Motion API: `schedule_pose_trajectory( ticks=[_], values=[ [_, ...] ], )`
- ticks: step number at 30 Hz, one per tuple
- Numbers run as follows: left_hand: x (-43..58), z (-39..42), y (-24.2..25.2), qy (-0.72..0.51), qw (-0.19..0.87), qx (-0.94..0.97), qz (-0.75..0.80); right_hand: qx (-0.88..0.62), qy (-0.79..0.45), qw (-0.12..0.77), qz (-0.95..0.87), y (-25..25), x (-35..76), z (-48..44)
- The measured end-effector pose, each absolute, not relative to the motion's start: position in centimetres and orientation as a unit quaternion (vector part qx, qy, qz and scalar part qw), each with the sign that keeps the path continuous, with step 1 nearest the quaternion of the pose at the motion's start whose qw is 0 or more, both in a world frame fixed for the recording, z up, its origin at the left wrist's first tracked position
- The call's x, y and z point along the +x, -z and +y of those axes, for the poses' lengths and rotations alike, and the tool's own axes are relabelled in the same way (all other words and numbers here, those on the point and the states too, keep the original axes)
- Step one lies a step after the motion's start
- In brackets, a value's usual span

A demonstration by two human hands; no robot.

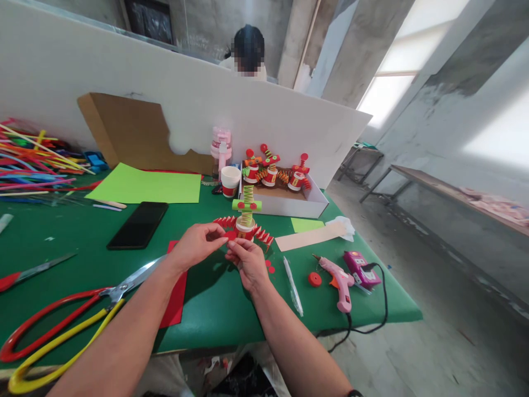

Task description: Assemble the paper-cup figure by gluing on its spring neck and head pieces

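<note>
Between the fingertips of both hands is a small red paper disc, partly covered by the fingers. My left hand pinches its left side, and my right hand pinches near its lower edge. Just behind them stands a paper-cup figure with a green folded neck, a green roll across it and red pleated strips at both sides. More small red paper discs lie on the table right of my right hand. A sheet of red paper lies partly under my left forearm.
Large scissors and a black phone lie at left, with green paper behind. A white box holds three similar figures. At right are a pen, a pink glue gun and its cord. Beyond the white partition sits a person.
</note>
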State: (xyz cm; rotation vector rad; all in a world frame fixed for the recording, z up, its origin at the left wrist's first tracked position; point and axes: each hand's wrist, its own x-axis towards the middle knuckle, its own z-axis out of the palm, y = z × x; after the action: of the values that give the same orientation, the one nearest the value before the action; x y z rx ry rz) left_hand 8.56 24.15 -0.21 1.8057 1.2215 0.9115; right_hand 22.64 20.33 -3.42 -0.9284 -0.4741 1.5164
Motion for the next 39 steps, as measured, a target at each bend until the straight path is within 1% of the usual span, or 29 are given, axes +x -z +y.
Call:
schedule_pose_trajectory(
  ticks=[17, 39],
  values=[
    [8.57, 24.16, 0.36, -0.360, 0.369, 0.713, 0.475, -0.407, -0.664, 0.590, -0.213, 3.67, 22.74, 20.42],
    [8.35, 24.21, 0.25, -0.355, 0.368, 0.713, 0.481, -0.411, -0.651, 0.595, -0.230, 3.60, 22.76, 20.37]
  ],
)
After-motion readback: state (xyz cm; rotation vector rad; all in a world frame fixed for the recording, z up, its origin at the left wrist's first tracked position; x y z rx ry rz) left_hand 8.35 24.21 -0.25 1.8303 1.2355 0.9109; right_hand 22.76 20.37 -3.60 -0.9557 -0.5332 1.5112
